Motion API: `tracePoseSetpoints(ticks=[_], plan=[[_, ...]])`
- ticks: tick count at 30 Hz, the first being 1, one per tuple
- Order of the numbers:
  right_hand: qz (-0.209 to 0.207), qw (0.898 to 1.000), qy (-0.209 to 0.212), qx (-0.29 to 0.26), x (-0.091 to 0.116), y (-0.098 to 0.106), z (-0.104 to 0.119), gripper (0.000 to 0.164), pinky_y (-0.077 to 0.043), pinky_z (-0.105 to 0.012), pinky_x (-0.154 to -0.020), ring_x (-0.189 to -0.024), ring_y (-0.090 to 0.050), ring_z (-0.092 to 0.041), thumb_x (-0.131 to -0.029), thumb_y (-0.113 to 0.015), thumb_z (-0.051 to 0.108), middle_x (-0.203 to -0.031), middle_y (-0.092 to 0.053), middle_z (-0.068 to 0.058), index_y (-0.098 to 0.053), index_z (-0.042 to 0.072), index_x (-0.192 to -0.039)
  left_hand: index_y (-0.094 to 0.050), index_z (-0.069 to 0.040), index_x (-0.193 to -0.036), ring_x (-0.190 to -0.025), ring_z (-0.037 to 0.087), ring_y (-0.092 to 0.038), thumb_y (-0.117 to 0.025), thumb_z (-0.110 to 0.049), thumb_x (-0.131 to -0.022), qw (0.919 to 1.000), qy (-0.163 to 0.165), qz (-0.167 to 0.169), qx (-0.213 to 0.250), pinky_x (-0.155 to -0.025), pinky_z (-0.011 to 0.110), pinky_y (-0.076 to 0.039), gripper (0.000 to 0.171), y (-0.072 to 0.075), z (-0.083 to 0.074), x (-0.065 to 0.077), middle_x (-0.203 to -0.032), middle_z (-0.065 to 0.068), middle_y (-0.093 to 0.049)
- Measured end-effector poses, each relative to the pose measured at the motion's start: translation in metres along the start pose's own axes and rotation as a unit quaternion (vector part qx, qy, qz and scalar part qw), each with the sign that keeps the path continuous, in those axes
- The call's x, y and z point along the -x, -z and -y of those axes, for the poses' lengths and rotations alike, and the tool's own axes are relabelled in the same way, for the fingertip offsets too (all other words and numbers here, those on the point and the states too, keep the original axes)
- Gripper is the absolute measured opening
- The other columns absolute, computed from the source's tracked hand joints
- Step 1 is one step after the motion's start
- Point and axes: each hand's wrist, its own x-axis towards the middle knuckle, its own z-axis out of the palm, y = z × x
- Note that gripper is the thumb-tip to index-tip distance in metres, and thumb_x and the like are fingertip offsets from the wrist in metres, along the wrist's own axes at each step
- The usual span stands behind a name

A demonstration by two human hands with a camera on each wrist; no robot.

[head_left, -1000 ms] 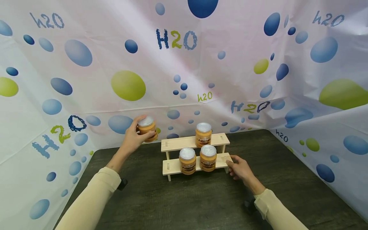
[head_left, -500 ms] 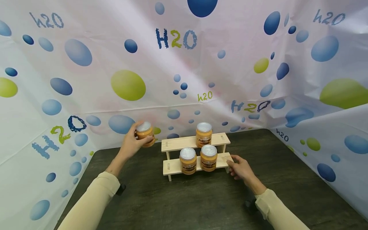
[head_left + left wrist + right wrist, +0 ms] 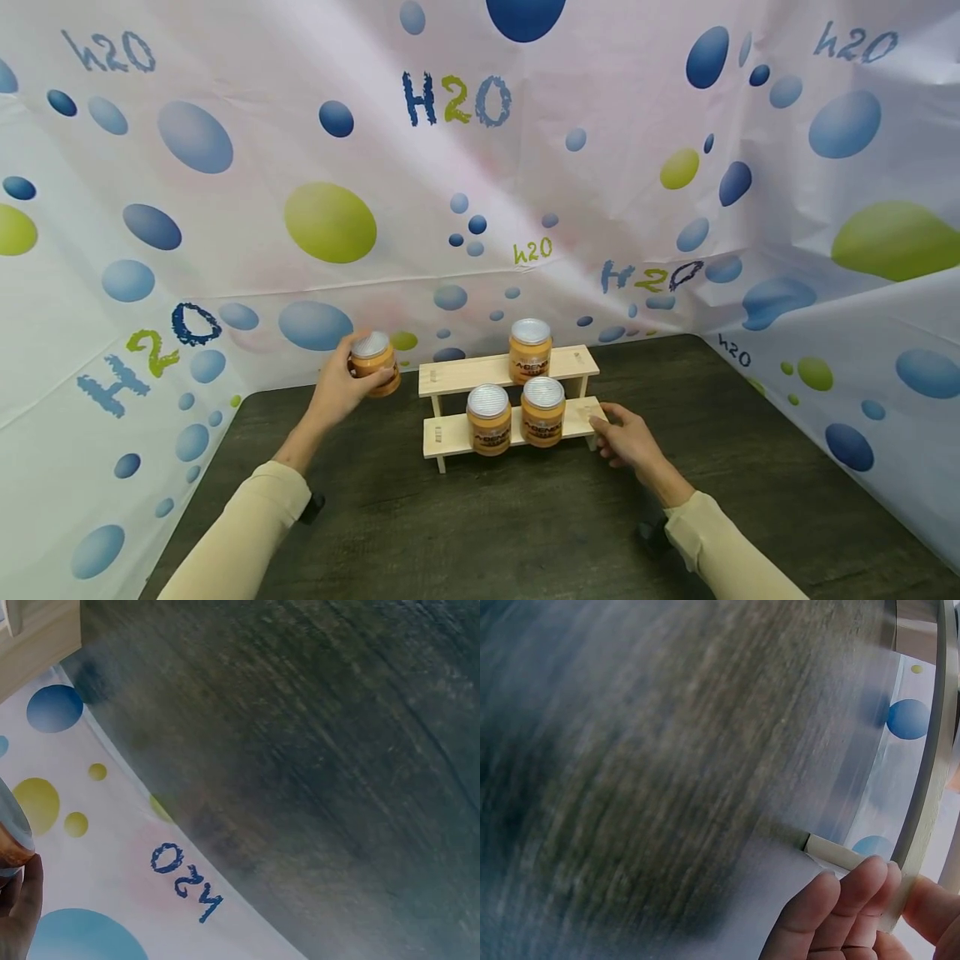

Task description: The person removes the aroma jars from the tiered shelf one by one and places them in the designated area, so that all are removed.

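My left hand (image 3: 334,393) grips an orange jar with a silver lid (image 3: 375,365), held up left of a two-step wooden stand (image 3: 448,435). Only a sliver of that jar (image 3: 13,838) and some fingertips (image 3: 28,900) enter the left wrist view. At the lower step's right end, my right hand (image 3: 632,446) pinches the board, thumb on top and fingers beneath. The right wrist view shows these fingers (image 3: 855,907) against the board (image 3: 928,780). Two like jars stand on the lower step, a left one (image 3: 490,427) and a right one (image 3: 543,417). Another jar (image 3: 530,357) stands on the upper step.
The stand rests on a dark wood-grain table (image 3: 465,533). Behind and at both sides hangs a white sheet (image 3: 435,175) printed with blue and green dots and H2O lettering. The upper step's left part (image 3: 465,375) is bare board.
My left hand has lowered the jar and drawn it slightly left, away from the stand. The right hand keeps its hold on the lower step, and the other jars stay put.
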Motion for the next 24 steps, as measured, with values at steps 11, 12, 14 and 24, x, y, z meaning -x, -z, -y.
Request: tracePoseSetpoints(ticks=[11,12,14,24], plan=[[-0.003,1.0,-0.005,-0.009,-0.002,0.0,-0.001,0.05,-0.05,-0.03,-0.053,-0.06,-0.057,-0.012,-0.103,-0.055,0.025,-0.074,-0.063,-0.002,-0.044,0.003,-0.147,-0.031,-0.012,-0.156,-0.123,0.043,-0.054,-0.076,-0.029,-0.091,0.9995,0.03,0.002,-0.013,-0.096,0.058,-0.051,0.081,-0.008,0.007,0.007,-0.143,0.023,-0.045],[-0.003,1.0,-0.006,-0.01,-0.002,0.0,-0.001,0.05,-0.05,-0.029,-0.053,-0.06,-0.057,-0.012,-0.103,-0.055,0.025,-0.074,-0.063,-0.002,-0.044,0.004,-0.147,-0.031,-0.012,-0.156,-0.124,0.043,-0.054,-0.076,-0.03,-0.091,0.9993,0.034,0.002,-0.016,-0.097,0.058,-0.051,0.081,-0.009,0.008,0.008,-0.143,0.024,-0.045],[-0.001,1.0,-0.003,-0.012,-0.003,0.0,-0.001,0.05,-0.05,-0.029,-0.052,-0.06,-0.057,-0.012,-0.103,-0.055,0.025,-0.074,-0.062,-0.002,-0.044,0.003,-0.147,-0.03,-0.013,-0.156,-0.124,0.043,-0.054,-0.075,-0.031,-0.092,0.9989,0.04,0.004,-0.021,-0.097,0.058,-0.05,0.08,-0.01,0.009,0.01,-0.143,0.024,-0.045],[-0.002,1.0,0.001,-0.007,-0.003,-0.002,-0.003,0.049,-0.049,-0.03,-0.052,-0.061,-0.057,-0.013,-0.103,-0.055,0.024,-0.075,-0.062,-0.002,-0.045,0.003,-0.146,-0.032,-0.014,-0.155,-0.122,0.043,-0.056,-0.075,-0.033,-0.092,0.9979,0.056,0.008,-0.03,-0.095,0.057,-0.052,0.079,-0.019,0.02,0.018,-0.14,0.026,-0.049]])
